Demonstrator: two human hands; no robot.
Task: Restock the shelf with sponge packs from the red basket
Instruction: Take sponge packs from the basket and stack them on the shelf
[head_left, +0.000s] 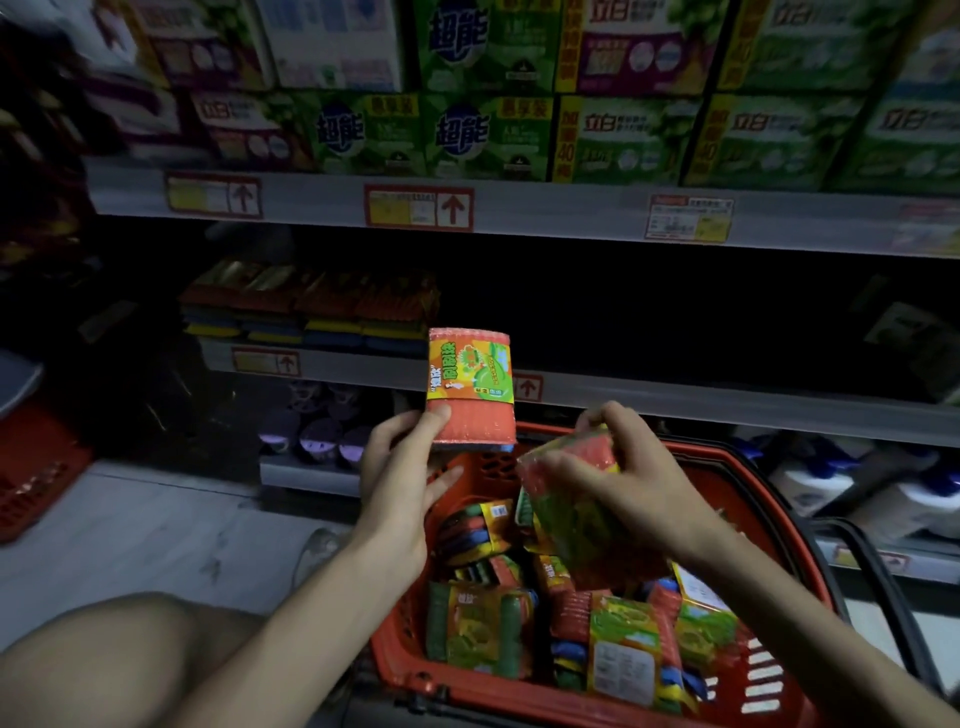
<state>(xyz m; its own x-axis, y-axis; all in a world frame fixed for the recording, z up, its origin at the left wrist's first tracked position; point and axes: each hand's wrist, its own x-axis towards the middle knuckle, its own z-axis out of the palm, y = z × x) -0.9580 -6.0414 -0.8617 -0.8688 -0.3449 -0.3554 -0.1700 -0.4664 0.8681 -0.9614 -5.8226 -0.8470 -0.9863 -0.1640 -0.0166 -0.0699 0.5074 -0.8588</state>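
Nearest, low on the left, a bare knee (104, 660). Just beyond and to the right, the basket (400, 649), with a loose heap (478, 631) of sponge packs lying at all angles inside, enough to hide most of the floor.

Above the basket's far-left corner, the left hand (395, 467), thumb and fingers clamped on the lower end of an upright pack (470, 387), label facing the camera, lifted clear of the heap and out towards the shelf (675, 402). Just to the right, the right hand (634, 478), fingers curled over a tilted pack (576, 499), gripped from above and over the basket; blurred, so unclear whether free of the heap below.

Farther back, on the left part of the shelf, a stack (311, 312) of similar packs in neat rows. To the right of the stack, only darkness; impossible to tell what sits there, though likely the gap to fill.

Farthest and highest, detergent boxes (467, 135) on the upper shelf.

Judged from this: somewhere in the middle of the job. Some stock already in place, two packs in hand and not yet set down, many more waiting in the basket.
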